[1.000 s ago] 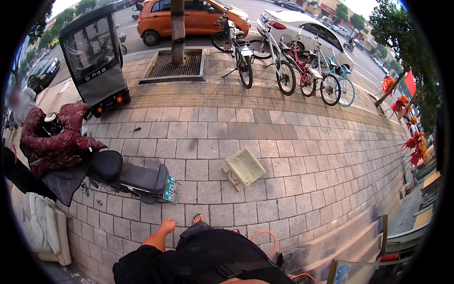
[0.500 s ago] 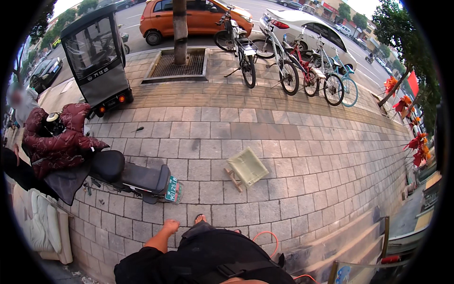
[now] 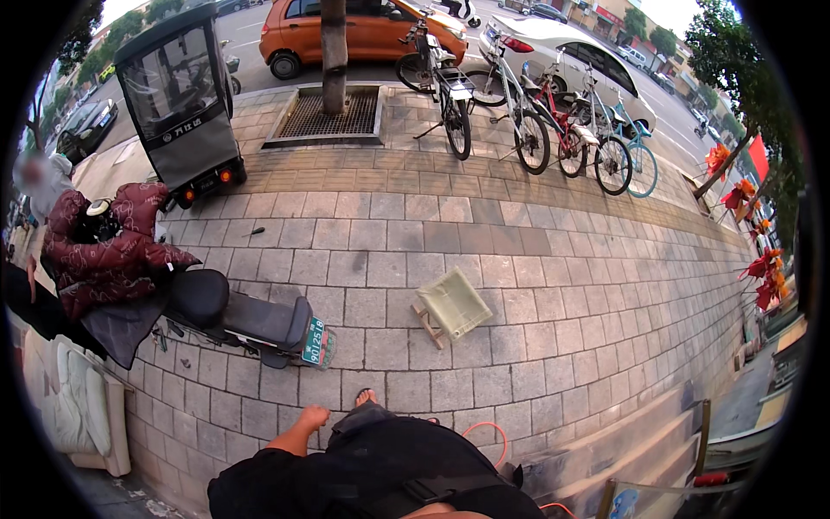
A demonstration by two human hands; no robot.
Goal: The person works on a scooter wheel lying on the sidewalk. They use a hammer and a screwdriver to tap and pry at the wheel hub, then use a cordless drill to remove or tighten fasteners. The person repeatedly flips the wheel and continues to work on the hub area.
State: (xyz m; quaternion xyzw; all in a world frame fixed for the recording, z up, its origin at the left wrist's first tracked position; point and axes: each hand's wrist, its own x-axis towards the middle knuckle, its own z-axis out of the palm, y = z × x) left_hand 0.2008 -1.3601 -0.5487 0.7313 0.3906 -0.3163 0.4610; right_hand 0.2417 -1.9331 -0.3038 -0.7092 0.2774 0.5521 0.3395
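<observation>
My left hand (image 3: pixel 314 417) hangs beside my body at the lower middle, its fingers curled closed, and no object shows in it. My right hand is out of sight. Nearest to the left hand is the rear of a parked electric scooter (image 3: pixel 264 323), with a dark seat and a green number plate. A quilted maroon riding cover (image 3: pixel 104 251) drapes over its front. Ahead and to the right, a folding stool (image 3: pixel 455 304) with a pale green seat and wooden legs stands on the paving.
A small dark-handled tool (image 3: pixel 258 231) lies on the paving beyond the scooter. A covered three-wheeler (image 3: pixel 177 112), a tree (image 3: pixel 334 60) and several bicycles (image 3: pixel 532 112) line the kerb. A cream padded seat (image 3: pixel 82 406) stands left, steps (image 3: pixel 605 467) right. An orange hose (image 3: pixel 500 432) lies near my feet. Another person (image 3: pixel 47 195) is behind the scooter.
The view has shifted very slightly. A white scooter with a rider has come into sight on the road behind the orange car. My left hand stays closed in nearly the same place.
</observation>
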